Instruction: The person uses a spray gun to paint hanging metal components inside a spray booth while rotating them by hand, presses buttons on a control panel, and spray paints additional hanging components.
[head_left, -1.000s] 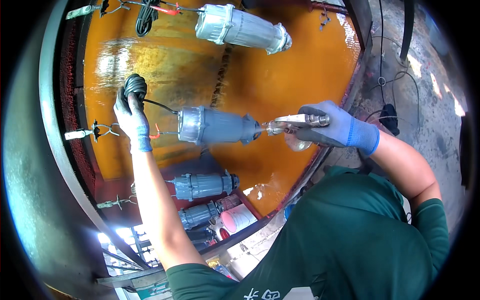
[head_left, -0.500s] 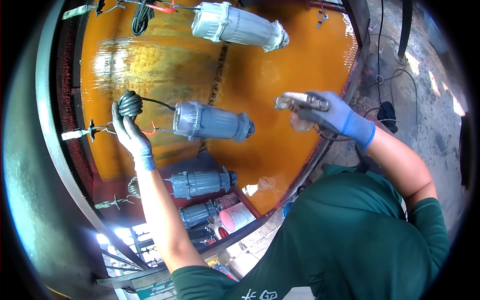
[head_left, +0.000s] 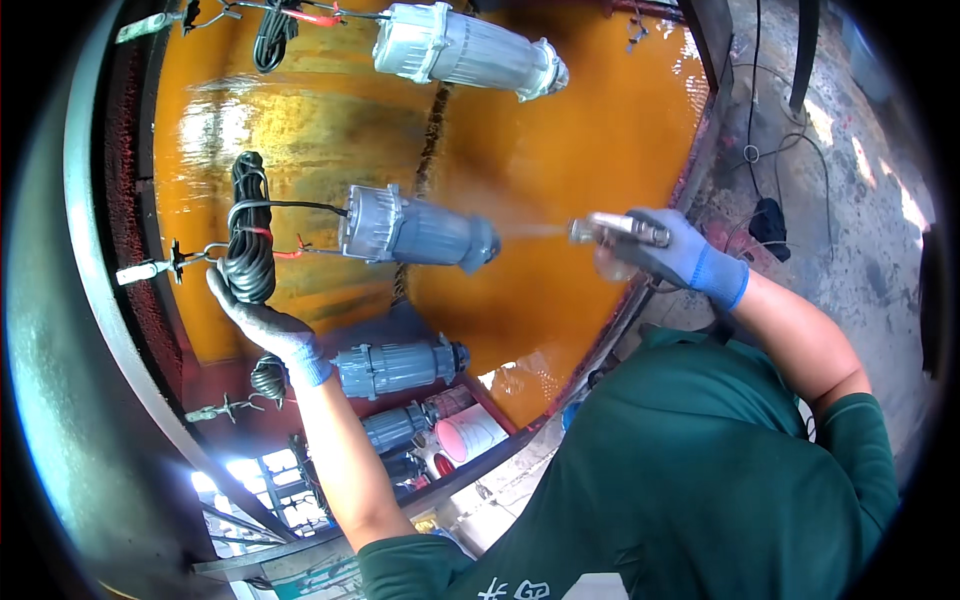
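Observation:
A motor-like submersible pump [head_left: 420, 230], part silver and part blue-grey, hangs mid-view with its black cable coil [head_left: 250, 235] at its left end. My left hand [head_left: 265, 325], gloved, is at the coil's lower end, fingers stretched out and touching or nearly touching it; the contact is partly hidden. My right hand [head_left: 665, 245], also gloved, is closed around a metal spray gun [head_left: 600, 230]. From the gun's nozzle a pale mist streams left to the pump's right end. Whether a finger pulls the trigger is hard to make out.
A silver pump [head_left: 465, 50] hangs above, and blue-grey pumps [head_left: 395, 368] hang below. Behind them stands an orange-brown, wet-looking panel [head_left: 560, 130]. A paint bucket [head_left: 470, 435] sits at the lower middle. Hoses [head_left: 785, 150] lie on the concrete floor at right.
The cable coil has swung from nearly end-on to a long side view. My left hand has moved lower. Mist now leaves the spray gun, which has shifted slightly right and down.

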